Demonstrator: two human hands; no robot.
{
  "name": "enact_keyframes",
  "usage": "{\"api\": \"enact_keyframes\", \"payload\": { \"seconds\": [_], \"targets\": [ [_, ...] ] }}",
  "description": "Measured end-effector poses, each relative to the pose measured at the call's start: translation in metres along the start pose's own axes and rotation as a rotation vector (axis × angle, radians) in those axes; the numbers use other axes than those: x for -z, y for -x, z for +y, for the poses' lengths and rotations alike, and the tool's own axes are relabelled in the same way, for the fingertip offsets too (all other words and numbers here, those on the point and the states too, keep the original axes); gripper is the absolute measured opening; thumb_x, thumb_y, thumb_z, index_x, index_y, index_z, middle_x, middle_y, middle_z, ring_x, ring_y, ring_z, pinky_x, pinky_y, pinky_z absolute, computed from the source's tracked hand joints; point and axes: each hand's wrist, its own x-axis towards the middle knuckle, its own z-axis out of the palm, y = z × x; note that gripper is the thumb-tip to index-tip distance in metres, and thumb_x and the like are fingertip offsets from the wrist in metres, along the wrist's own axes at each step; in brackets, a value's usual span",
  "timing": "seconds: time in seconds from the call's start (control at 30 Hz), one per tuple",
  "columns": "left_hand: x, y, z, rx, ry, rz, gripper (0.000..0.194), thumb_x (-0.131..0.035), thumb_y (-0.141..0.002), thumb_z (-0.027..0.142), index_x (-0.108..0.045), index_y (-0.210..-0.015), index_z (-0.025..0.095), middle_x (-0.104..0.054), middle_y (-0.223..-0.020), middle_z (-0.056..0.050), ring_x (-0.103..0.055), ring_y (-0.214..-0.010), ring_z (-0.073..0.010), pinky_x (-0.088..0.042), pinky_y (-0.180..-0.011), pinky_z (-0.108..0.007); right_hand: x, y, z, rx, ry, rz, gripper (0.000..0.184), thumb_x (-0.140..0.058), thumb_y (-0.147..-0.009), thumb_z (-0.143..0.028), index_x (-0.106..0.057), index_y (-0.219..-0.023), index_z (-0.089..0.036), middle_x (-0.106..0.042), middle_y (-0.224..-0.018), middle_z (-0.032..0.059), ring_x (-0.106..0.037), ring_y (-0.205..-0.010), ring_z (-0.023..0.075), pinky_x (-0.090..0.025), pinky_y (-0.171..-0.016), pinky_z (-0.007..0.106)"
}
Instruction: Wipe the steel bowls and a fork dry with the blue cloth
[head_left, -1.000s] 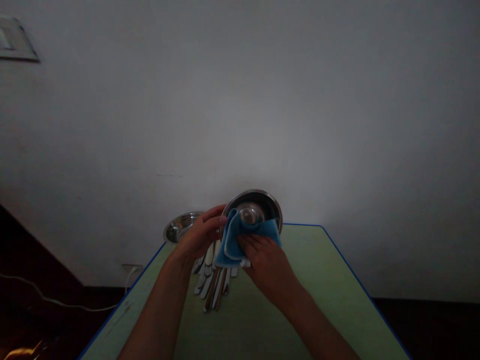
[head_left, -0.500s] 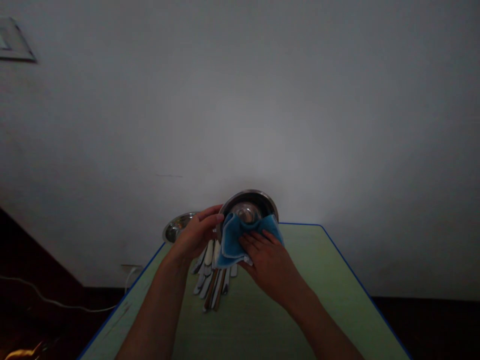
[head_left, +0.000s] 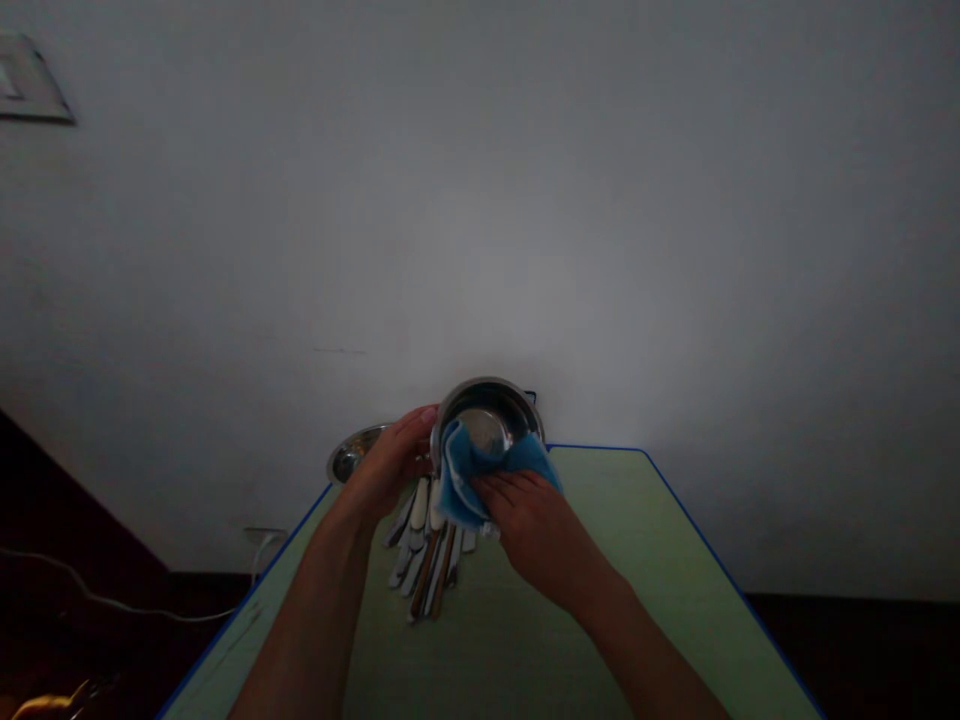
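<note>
A shiny steel pot (head_left: 480,432) is tilted up with its open mouth facing me, above the far part of the table. My left hand (head_left: 401,450) grips it by the left side, with the fingers partly hidden behind the rim. A blue cloth (head_left: 466,490) lies over the lower front rim and reaches into the pot. My right hand (head_left: 525,505) holds the cloth, its fingers pressed into the folds at the rim. Beneath the pot, several pieces of cutlery (head_left: 427,570) lie in a loose pile, some with white handles and some with brown.
A second steel bowl (head_left: 349,457) stands at the far left corner, partly behind my left hand. The pale green table (head_left: 660,600) has a blue edge and meets a grey wall (head_left: 600,250). A white cable (head_left: 135,608) runs along the left below the table.
The pot has turned slightly and shifted a little left, so more of its inner base shows. My right hand and the cloth have moved slightly left, with the fingers tucked deeper in the folds.
</note>
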Motion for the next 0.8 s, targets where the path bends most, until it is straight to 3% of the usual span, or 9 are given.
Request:
{"api": "enact_keyframes", "payload": {
  "seconds": [0.2, 0.4, 0.63, 0.8],
  "targets": [
    [0.000, 0.000, -0.004, -0.025, -0.040, -0.060, 0.050, -0.074, -0.071, 0.034, -0.057, -0.115, 0.021, -0.068, -0.099, -0.005, -0.064, -0.079, -0.0170, -0.047, -0.065, -0.024, 0.002, -0.002, -0.001, -0.002, 0.004, 0.058, 0.035, -0.043, -0.087, -0.008, -0.055, -0.119, -0.009, -0.065, -0.114, 0.0117, -0.058, -0.103, 0.0218, -0.042, -0.094, 0.037],
    [0.002, 0.003, -0.007, -0.048, -0.003, -0.206, 0.049, -0.071, -0.074, 0.029, -0.055, -0.120, 0.022, -0.067, -0.107, -0.008, -0.063, -0.094, -0.0221, -0.047, -0.076, -0.028, 0.003, -0.002, -0.007, -0.027, 0.033, 0.104, 0.034, -0.041, -0.087, -0.008, -0.055, -0.119, -0.008, -0.066, -0.111, 0.0120, -0.060, -0.099, 0.0225, -0.044, -0.089, 0.037],
    [0.005, 0.003, -0.007, 0.001, 0.036, -0.257, 0.053, -0.073, -0.071, 0.026, -0.057, -0.121, 0.024, -0.068, -0.108, -0.008, -0.063, -0.098, -0.0242, -0.049, -0.080, -0.029, 0.002, -0.002, -0.010, -0.032, 0.072, 0.157, 0.033, -0.043, -0.087, -0.007, -0.055, -0.118, -0.007, -0.067, -0.109, 0.0114, -0.061, -0.094, 0.0222, -0.045, -0.084, 0.036],
    [0.010, 0.001, -0.010, 0.008, 0.049, -0.309, 0.058, -0.072, -0.072, 0.024, -0.053, -0.127, 0.024, -0.069, -0.105, -0.007, -0.066, -0.089, -0.0215, -0.052, -0.075, -0.029, -0.002, -0.002, -0.009, -0.025, 0.083, 0.194, 0.033, -0.045, -0.086, -0.007, -0.056, -0.117, -0.007, -0.067, -0.108, 0.0105, -0.061, -0.094, 0.0224, -0.044, -0.085, 0.037]
  ]
}}
